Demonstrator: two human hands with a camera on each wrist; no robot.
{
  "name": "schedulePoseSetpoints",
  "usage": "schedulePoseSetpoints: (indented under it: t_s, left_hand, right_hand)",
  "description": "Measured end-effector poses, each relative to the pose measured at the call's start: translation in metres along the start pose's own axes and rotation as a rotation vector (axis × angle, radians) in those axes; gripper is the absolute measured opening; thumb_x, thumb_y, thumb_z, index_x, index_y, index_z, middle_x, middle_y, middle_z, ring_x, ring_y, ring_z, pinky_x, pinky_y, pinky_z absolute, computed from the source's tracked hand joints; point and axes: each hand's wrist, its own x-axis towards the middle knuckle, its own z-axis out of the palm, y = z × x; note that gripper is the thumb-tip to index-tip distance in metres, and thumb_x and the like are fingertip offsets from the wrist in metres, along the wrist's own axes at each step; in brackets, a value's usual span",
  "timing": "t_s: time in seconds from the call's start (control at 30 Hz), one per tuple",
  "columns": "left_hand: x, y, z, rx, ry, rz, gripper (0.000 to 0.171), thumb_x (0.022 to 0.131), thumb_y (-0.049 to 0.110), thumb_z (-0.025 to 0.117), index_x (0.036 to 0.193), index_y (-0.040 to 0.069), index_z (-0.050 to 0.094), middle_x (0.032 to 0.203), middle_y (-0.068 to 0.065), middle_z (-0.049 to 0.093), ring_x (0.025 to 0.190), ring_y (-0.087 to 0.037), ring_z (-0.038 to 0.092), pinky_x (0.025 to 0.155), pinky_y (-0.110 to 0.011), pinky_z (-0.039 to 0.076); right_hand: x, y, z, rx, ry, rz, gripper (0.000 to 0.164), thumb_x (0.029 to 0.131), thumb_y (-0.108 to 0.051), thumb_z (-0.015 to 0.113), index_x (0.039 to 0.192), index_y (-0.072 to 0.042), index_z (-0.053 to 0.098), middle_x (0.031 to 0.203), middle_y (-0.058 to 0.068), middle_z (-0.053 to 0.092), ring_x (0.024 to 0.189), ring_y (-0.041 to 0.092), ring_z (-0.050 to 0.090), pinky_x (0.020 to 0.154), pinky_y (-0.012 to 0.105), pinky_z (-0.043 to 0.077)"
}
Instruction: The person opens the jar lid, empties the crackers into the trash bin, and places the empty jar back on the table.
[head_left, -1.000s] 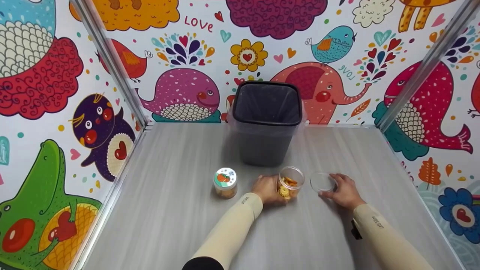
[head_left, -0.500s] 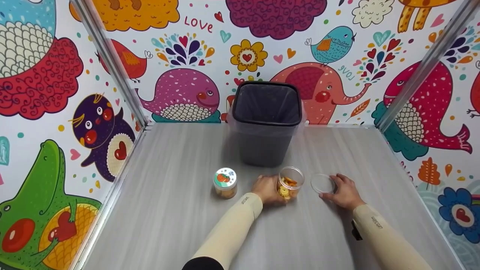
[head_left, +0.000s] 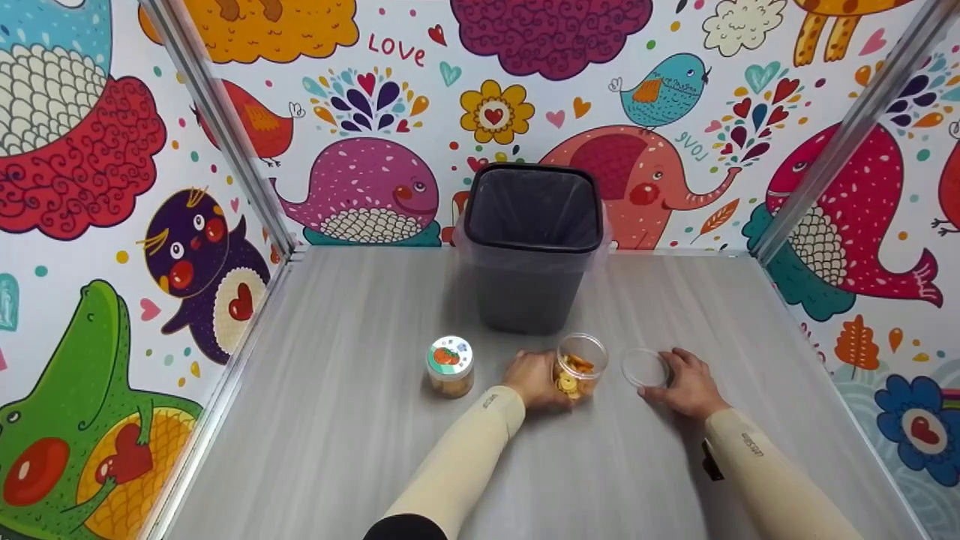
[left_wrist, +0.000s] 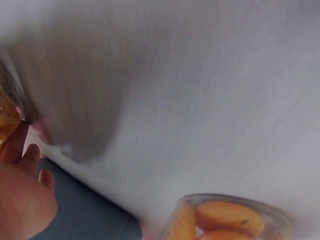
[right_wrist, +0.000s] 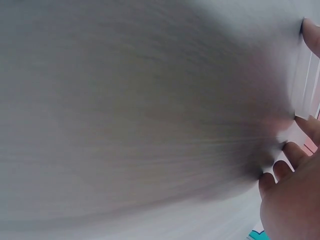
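Note:
My left hand (head_left: 538, 381) grips a clear plastic jar (head_left: 581, 367) from its left side. The jar stands uncovered, with ring-shaped yellow-orange snacks (head_left: 570, 385) inside. To the right, my right hand (head_left: 686, 382) holds a clear round lid (head_left: 643, 368) at its right edge, thumb and fingers on either side of the rim. That lid (right_wrist: 301, 80) lies close to the tabletop in the right wrist view, with the fingertips down at the surface. A second jar (head_left: 451, 384) stands left of my left hand, topped by a white lid with a tomato picture (head_left: 450, 355).
Behind the jars rises a dark grey bin (head_left: 529, 292) with a black rim and a thin liner. The wood-grain tabletop (head_left: 337, 420) is bordered by metal-framed panels printed with cartoon animals (head_left: 390, 187).
The lid in my right hand has settled very slightly to the right and lies flatter. My left hand and both jars have stayed in place.

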Motion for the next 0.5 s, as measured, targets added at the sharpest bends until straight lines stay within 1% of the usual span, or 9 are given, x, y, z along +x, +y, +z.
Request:
schedulePoseSetpoints:
  t_s: [0.13, 0.23, 0.5]
  left_hand:
    - [-0.0008, 0.0004, -0.0013, -0.003, -0.003, -0.01, 0.064, 0.055, 0.052, 0.092, 0.105, 0.019, 0.069, 0.091, 0.01, 0.071, 0.087, -0.011, 0.065, 0.095, -0.032, 0.042]
    - [-0.0011, 0.0001, -0.0017, -0.02, -0.012, -0.015, 0.064, 0.055, 0.051, 0.093, 0.105, 0.02, 0.069, 0.092, 0.012, 0.07, 0.088, -0.01, 0.065, 0.096, -0.032, 0.041]
    - [-0.0006, -0.0012, -0.0012, -0.039, -0.006, -0.005, 0.062, 0.055, 0.05, 0.093, 0.106, 0.022, 0.069, 0.092, 0.014, 0.07, 0.088, -0.009, 0.064, 0.095, -0.029, 0.041]
  right_hand:
    - [0.0004, -0.001, -0.0006, 0.003, 0.002, 0.001, 0.089, 0.072, -0.039, 0.086, 0.137, 0.01, 0.048, 0.145, 0.037, 0.034, 0.132, 0.056, 0.028, 0.105, 0.065, 0.027]
    - [0.0012, -0.0012, -0.0009, -0.002, -0.012, 0.005, 0.091, 0.072, -0.04, 0.087, 0.137, 0.01, 0.047, 0.145, 0.037, 0.033, 0.132, 0.056, 0.028, 0.106, 0.065, 0.027]
    - [0.0027, -0.0011, -0.0012, -0.009, -0.033, 0.019, 0.092, 0.073, -0.041, 0.086, 0.139, 0.01, 0.046, 0.146, 0.036, 0.032, 0.133, 0.056, 0.027, 0.107, 0.066, 0.026]
